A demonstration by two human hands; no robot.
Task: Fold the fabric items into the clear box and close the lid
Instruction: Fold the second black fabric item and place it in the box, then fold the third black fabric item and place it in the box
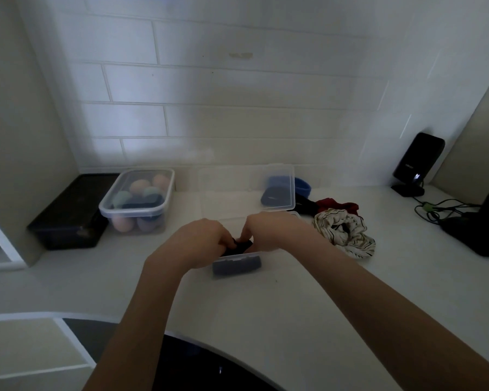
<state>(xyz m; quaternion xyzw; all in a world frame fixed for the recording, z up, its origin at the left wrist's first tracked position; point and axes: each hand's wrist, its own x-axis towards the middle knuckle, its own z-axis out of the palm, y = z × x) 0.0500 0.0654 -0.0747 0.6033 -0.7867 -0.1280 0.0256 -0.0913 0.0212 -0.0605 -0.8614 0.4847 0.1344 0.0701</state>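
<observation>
1. A small dark fabric piece [239, 246] is held over the open clear box [236, 265], at the middle of the white counter [294, 300]. It is judged light, limp and easily bunched, with no stiffness of its own, so a fold is likely to spring open unless it is pinned at the edges or corners.
2. A dark rolled item [236, 267] is seen through the near wall of the box, already lying inside. The thin plastic wall is judged light and apt to slide if pushed.
3. The hinged lid [246, 187] is stood up behind the box, still open; blue fabric [302, 186] is seen through and beside it.
4. The left hand [198, 238] is curled over the cloth from the left, its fingers closed on the fabric's edge, palm down.
5. The right hand [268, 231] is brought in from the right, fingertips pinched narrow on the same piece, the two hands almost touching.
6. Both forearms are stretched forward and converge above the box.
7. To the right, a striped cloth [345, 234] and a red cloth [339, 206] are left unfolded on the counter.
</observation>
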